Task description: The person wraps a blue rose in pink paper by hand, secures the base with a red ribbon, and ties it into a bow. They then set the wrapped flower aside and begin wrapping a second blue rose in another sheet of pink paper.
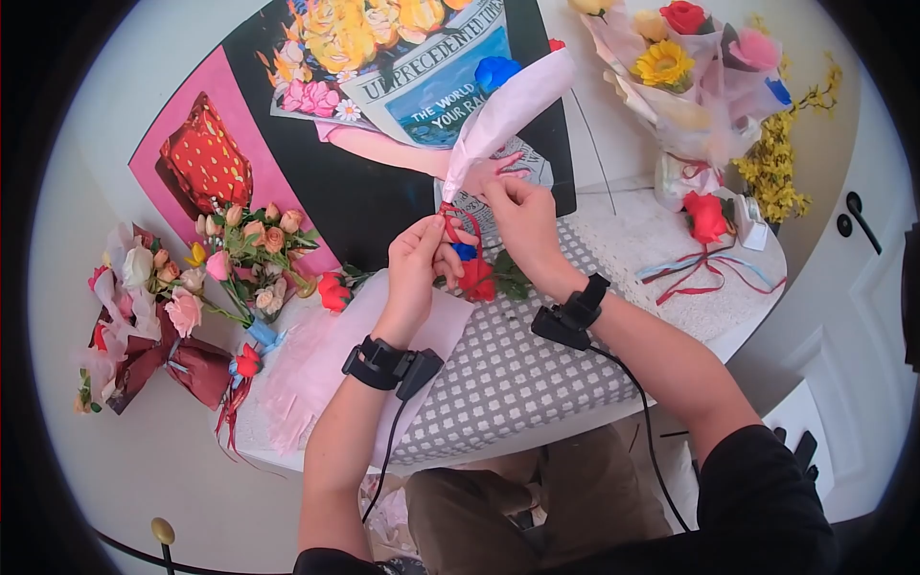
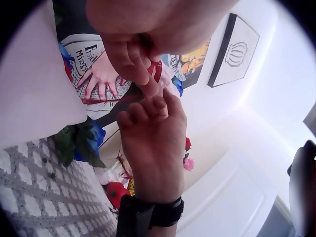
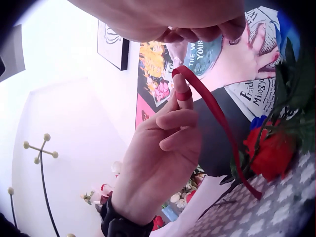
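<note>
A blue rose (image 1: 496,74) wrapped in a cone of pale pink paper (image 1: 513,110) stands over the table, its narrow end down by my hands. My left hand (image 1: 419,266) pinches a red ribbon (image 3: 215,106) at that gathered end; in the right wrist view the ribbon passes over a fingertip and its tail hangs down. Close by on the right, my right hand (image 1: 525,225) has thumb and fingers pinched together on the ribbon, seen in the left wrist view as a hand (image 2: 153,143) with curled fingers. Below lie a red rose (image 3: 271,150) and green leaves.
Pale pink paper (image 1: 335,355) lies on the grey-and-white checked cloth (image 1: 498,393). Bouquets stand on the left (image 1: 177,326) and back right (image 1: 671,86). A red flower with ribbons (image 1: 706,218) sits at the right. A large flower picture (image 1: 402,172) leans behind my hands.
</note>
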### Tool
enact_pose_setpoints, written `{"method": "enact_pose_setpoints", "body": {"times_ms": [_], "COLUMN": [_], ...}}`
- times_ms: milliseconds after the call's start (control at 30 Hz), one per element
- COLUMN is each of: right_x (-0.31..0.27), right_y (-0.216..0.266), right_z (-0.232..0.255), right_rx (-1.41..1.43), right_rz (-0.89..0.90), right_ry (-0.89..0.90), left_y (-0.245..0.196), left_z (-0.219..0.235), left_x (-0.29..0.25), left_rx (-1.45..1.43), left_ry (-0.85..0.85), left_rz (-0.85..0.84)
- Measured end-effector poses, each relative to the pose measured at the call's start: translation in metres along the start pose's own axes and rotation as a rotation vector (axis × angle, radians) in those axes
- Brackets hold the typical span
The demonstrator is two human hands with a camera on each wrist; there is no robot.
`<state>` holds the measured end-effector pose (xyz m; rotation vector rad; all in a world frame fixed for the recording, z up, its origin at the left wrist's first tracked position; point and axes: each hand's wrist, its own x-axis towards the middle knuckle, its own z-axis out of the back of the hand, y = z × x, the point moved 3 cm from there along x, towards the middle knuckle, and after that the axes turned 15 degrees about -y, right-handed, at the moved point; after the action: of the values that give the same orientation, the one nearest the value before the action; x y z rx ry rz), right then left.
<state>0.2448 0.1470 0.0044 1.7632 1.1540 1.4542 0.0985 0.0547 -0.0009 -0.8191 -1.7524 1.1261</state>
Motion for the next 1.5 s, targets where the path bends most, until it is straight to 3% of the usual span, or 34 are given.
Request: {"method": "enact_pose_setpoints", "body": {"times_ms": [133,233,333,567,633,800,967,1033,1267,1400,1500], "right_x": [-0.010,-0.012,-0.014,-0.008,-0.009,-0.002,0.000,0.000,-0.004,-0.002,-0.001], "right_y": [0.019,0.010,0.006,-0.005,-0.001,-0.019,-0.002,-0.002,-0.004,-0.008,-0.010], "right_z": [-0.006,-0.009,-0.011,-0.017,-0.016,-0.016,-0.008,-0.008,-0.010,-0.011,-0.011], "right_rx": [0.212,0.029,0.095,0.097,0.110,0.039,-0.094,0.046,0.107,0.096,0.113], "right_rz": [0.077,0.123,0.028,0.039,-0.037,-0.001,-0.007,-0.076,-0.122,-0.085,-0.067], "right_ry": [0.066,0.121,0.184,0.354,0.424,0.436,0.482,0.471,0.425,0.393,0.403], "left_y": [0.000,0.003,0.000,-0.005,-0.003,-0.007,-0.008,-0.011,-0.007,-0.003,-0.008], "left_z": [0.001,0.005,0.004,0.004,0.008,0.003,-0.006,-0.009,-0.008,-0.005,-0.009], "left_x": [0.000,0.002,0.002,0.000,0.002,0.000,-0.005,-0.007,-0.009,-0.007,-0.010], "left_rx": [0.035,0.059,0.055,0.046,0.041,0.090,0.034,0.007,-0.109,-0.094,-0.038], "left_ry": [-0.037,-0.037,-0.051,-0.139,-0.126,-0.059,0.183,0.198,0.188,0.283,0.141], "left_rz": [-0.021,-0.039,-0.067,-0.098,-0.097,-0.102,0.100,0.129,0.294,0.275,0.281]}}
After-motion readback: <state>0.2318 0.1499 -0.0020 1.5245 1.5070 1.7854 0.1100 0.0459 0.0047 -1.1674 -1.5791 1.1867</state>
